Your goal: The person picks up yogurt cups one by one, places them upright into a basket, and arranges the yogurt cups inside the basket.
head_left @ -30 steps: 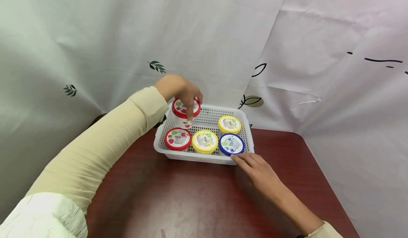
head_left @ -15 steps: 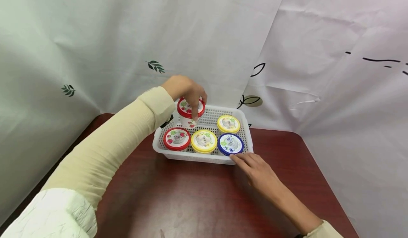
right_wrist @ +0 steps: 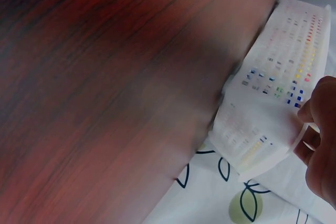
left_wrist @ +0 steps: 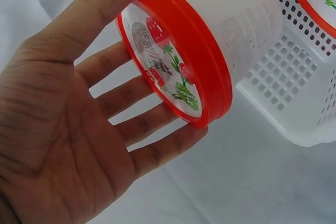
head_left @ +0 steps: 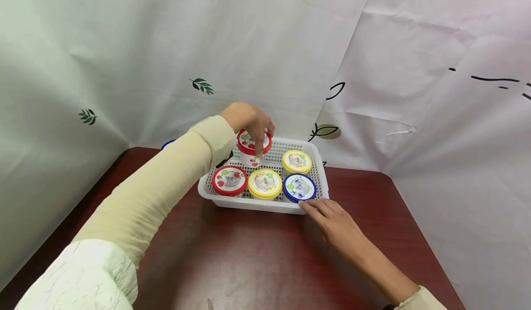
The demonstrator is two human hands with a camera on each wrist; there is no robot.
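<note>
My left hand (head_left: 254, 122) reaches into the back left of the white basket (head_left: 257, 205) and grips a red-lidded strawberry tub (head_left: 248, 143) by its lid. In the left wrist view, thumb and fingers spread around that lid (left_wrist: 205, 61); whether the tub's base touches the basket floor I cannot tell. With its fingertips my right hand (head_left: 338, 224) holds the basket's front right rim, beside a blue-lidded tub (head_left: 299, 187). The right wrist view has the fingers (right_wrist: 310, 111) bent over the basket wall (right_wrist: 257, 108).
Another red-lidded tub (head_left: 229, 181) and a yellow-lidded tub (head_left: 265, 184) stand in the basket's front row. A second yellow-lidded tub (head_left: 297, 161) is behind the blue one. A blue rim (head_left: 168, 143) shows behind the left sleeve. Cloth (head_left: 269, 56) hangs behind the dark red table (head_left: 257, 259).
The left hand and its red-lidded tub have shifted right along the back of the basket. A blue rim has come into view behind the left sleeve. My right hand keeps its place.
</note>
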